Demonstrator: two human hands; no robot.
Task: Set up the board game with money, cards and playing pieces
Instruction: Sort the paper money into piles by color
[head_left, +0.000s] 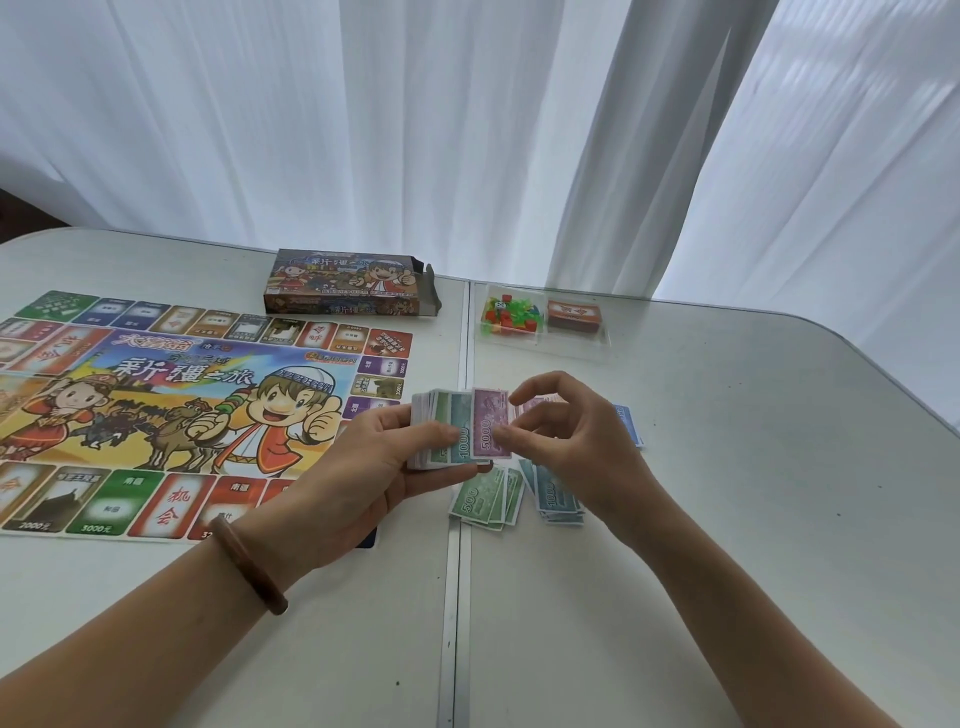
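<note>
Game board (182, 405): lies flat on the left half of the table, printed side up. The left forearm covers its near right corner.
Sorted notes: a green 500 pile (485, 500) and a blue 1000 pile (558, 503) lie side by side on the table, just below the hands.
Obstructions: the right hand hides most of a purple note (535, 406) on the table behind it and part of a blue card (631, 425) to its right.
Left hand (384, 467): fingers and thumb curled round a fanned money stack (441, 431), held above the table at the board's right edge.
Right hand (566, 436): thumb and forefinger pinch the purple 5000 note (491, 423) on top of that stack; the other fingers are loosely bent.
Bracelet (249, 566): brown, on the left wrist.
Box (348, 283): lies behind the board with its right end flap open. Its contents are not visible.
Clear tray (571, 347): sits right of the box and has two compartments. The left one holds coloured playing pieces (511, 314) and a die; the right one holds an orange card deck (574, 316).
Table (727, 519): white, with a seam (457, 597) running front to back between the two halves.
Curtains (415, 130): white and translucent, hanging behind the table.
</note>
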